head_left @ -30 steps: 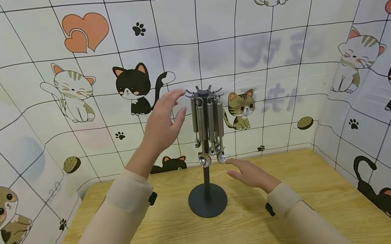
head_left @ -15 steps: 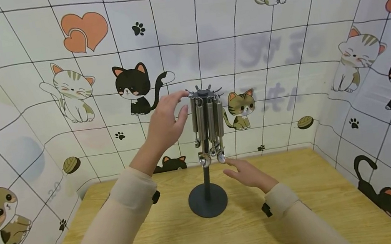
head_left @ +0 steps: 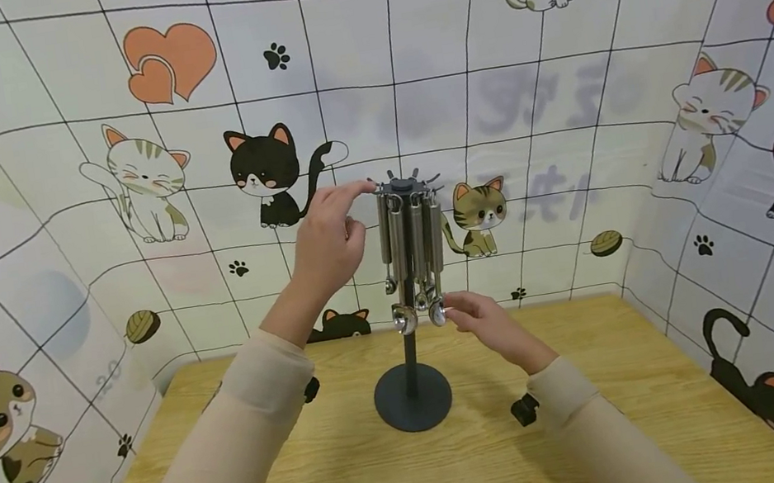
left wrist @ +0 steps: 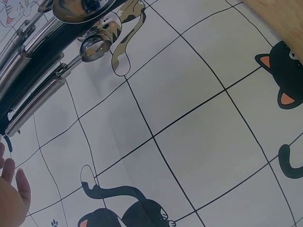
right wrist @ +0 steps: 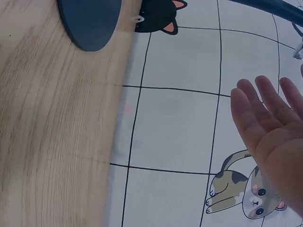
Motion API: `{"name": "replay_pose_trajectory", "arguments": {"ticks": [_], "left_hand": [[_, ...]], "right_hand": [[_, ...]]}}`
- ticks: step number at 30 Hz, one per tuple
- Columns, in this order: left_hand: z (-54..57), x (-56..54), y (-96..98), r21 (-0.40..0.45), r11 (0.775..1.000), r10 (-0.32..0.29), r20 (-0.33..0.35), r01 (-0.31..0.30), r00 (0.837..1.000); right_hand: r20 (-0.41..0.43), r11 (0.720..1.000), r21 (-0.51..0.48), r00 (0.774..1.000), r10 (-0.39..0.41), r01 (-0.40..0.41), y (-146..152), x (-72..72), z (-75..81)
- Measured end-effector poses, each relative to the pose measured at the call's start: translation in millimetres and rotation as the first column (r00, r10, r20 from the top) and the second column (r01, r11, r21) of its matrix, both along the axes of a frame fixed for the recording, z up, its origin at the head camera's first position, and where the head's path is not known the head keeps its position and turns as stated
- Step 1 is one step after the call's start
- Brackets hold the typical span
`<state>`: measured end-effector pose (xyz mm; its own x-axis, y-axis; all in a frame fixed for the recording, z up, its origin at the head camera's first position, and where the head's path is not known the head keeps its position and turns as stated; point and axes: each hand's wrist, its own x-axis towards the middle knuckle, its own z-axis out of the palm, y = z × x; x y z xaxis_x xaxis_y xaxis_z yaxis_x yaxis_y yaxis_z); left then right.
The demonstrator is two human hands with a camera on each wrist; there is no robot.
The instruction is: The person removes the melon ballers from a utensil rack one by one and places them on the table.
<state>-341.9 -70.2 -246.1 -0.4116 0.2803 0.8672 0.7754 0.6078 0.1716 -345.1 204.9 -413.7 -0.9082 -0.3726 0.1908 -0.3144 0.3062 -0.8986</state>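
A dark stand (head_left: pixel 409 355) with a round base holds several steel spoons (head_left: pixel 398 240) with thick tubular handles, hung bowl-down from hooks around its top. My left hand (head_left: pixel 328 238) is at the upper left of the stand, index fingertip at a hook and thumb bent in. In the left wrist view its fingers (left wrist: pixel 22 187) reach in at the lower left, near the handle ends. At the lower right, my right hand (head_left: pixel 493 326) has thumb and index finger at the bowl of one spoon (head_left: pixel 438 313), seemingly pinching its edge. Its other fingers (right wrist: pixel 270 97) extend loosely in the right wrist view.
The stand's base (head_left: pixel 416 417) rests on a wooden table (head_left: pixel 362 479). A white sheet (head_left: pixel 514 39) with grid lines and cartoon cats surrounds the table at the back and sides. Both wrists wear small black devices below the beige cuffs.
My left index finger has come to the hook at the stand's top, and the thumb has bent inward. My right fingers have risen slightly and closed in on the spoon's bowl.
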Motion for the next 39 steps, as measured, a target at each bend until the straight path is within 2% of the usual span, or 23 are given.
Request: {"name": "replay_pose_trajectory", "arguments": {"ticks": [6, 12, 15, 18, 20, 29, 35, 39], "left_hand": [[6.6, 3.0, -1.7, -0.009, 1.0, 0.012, 0.004, -0.012, 1.0], [12.9, 4.8, -1.4, 0.017, 1.0, 0.01, -0.009, -0.01, 1.0], [15.9, 4.5, 0.3, 0.039, 0.999, 0.003, 0.065, -0.006, 0.998], [18.1, 3.3, 2.3, 0.058, 0.998, -0.004, 0.173, -0.006, 0.985], [18.9, 2.6, 3.2, 0.07, 0.998, -0.008, 0.221, -0.007, 0.975], [22.6, -6.5, 4.4, 0.159, 0.987, -0.051, 0.273, 0.008, 0.961], [27.4, -8.3, 7.6, 0.211, 0.977, -0.093, 0.337, 0.021, 0.937], [27.7, -7.5, 8.3, 0.228, 0.974, -0.101, 0.353, 0.019, 0.93]], "right_hand": [[0.002, 0.998, -0.064, 1.0, -0.027, 0.027, 3, 0.8, 5.1], [0.012, 0.993, -0.111, 0.999, -0.047, 0.048, 3, 3.0, 10.5], [0.018, 0.992, -0.122, 0.999, -0.037, 0.039, 2, 4.3, 11.8], [0.025, 0.991, -0.121, 0.999, -0.044, 0.047, 1, 7.0, 12.8], [0.028, 0.991, -0.119, 0.998, -0.052, 0.055, 1, 9.0, 13.8], [0.018, 0.992, -0.116, 0.998, -0.054, 0.056, 1, 9.3, 17.0], [0.005, 0.993, -0.102, 0.998, -0.067, 0.067, 4, 9.9, 20.5], [-0.008, 0.992, -0.11, 0.998, -0.067, 0.066, 5, 9.0, 22.4]]}}
